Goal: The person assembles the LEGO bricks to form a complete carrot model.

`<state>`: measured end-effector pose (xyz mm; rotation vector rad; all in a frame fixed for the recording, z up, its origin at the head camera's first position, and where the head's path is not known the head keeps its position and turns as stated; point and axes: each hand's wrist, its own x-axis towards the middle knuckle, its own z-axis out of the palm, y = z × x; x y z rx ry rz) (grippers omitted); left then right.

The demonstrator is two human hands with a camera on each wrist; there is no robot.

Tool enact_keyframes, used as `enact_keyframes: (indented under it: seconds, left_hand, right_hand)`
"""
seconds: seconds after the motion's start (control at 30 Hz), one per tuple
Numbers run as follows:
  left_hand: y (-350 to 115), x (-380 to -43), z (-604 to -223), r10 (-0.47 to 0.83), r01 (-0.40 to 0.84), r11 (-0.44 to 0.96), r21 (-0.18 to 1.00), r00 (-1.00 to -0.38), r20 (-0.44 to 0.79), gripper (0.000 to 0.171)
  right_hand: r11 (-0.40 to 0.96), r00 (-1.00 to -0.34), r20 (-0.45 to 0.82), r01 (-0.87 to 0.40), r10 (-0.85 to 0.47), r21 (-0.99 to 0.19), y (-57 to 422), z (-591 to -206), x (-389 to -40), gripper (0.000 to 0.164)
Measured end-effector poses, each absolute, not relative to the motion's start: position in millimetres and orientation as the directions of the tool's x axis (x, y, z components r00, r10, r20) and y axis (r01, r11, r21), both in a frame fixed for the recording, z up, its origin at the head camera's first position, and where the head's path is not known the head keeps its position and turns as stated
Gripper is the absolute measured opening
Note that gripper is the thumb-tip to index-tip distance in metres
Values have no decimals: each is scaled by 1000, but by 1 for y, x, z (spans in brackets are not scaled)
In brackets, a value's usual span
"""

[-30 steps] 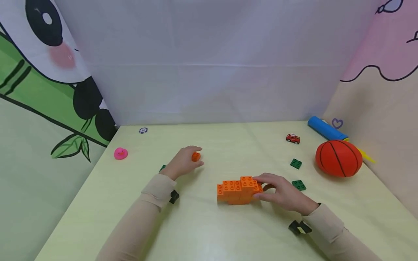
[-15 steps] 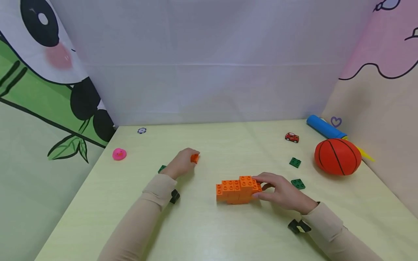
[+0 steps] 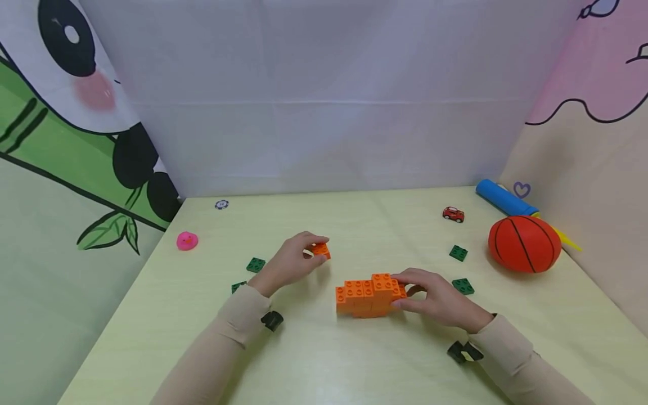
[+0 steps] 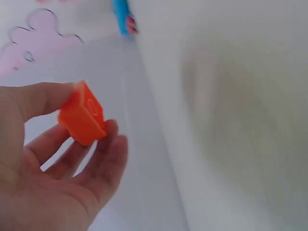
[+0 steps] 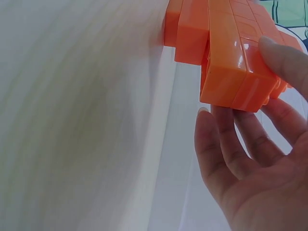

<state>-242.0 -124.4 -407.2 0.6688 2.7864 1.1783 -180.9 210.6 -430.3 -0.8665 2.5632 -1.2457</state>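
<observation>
My left hand (image 3: 291, 263) pinches a small orange toy brick (image 3: 321, 251) between thumb and fingers, held over the table. In the left wrist view that orange brick (image 4: 83, 114) is tilted, its side facing the camera. To the right and nearer, my right hand (image 3: 436, 295) grips the right end of a stepped block of joined orange bricks (image 3: 361, 298). Seen from the right wrist, the thumb (image 5: 284, 60) lies along one side of the joined bricks (image 5: 231, 62), with fingers on the other side. The loose brick and the joined block are apart.
Two green bricks (image 3: 255, 265) lie by my left forearm, and two more green bricks (image 3: 458, 253) lie right of my right hand. Farther right stand an orange-red basketball (image 3: 525, 244), a red toy car (image 3: 453, 214) and a blue cylinder (image 3: 506, 198). A pink duck (image 3: 187, 241) and chip (image 3: 221, 204) sit left.
My left hand has moved right and slightly nearer with the small orange brick, which has turned in its fingers. Both left green bricks now show. The right hand and joined block stay put.
</observation>
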Motion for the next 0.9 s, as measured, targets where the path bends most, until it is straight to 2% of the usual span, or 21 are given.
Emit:
enact_keyframes:
  seconds: [0.13, 0.27, 0.5, 0.9]
  left_hand:
    - [-108, -211, -396, 463, 441, 457, 773, -859, 217, 42]
    - [-91, -190, -393, 520, 476, 365, 800, -817, 248, 42]
    - [-76, -179, -399, 567, 512, 377, 772, -787, 245, 41]
    - [-72, -174, -404, 566, 528, 386, 757, -783, 258, 42]
  right_hand:
    - [492, -822, 105, -431, -559, -756, 211, -430, -182, 55]
    - [505, -828, 102, -428, -551, -749, 212, -430, -182, 55]
    - [508, -835, 77, -402, -545, -762, 211, -428, -181, 55]
    - [505, -830, 92, -419, -551, -755, 210, -427, -180, 55]
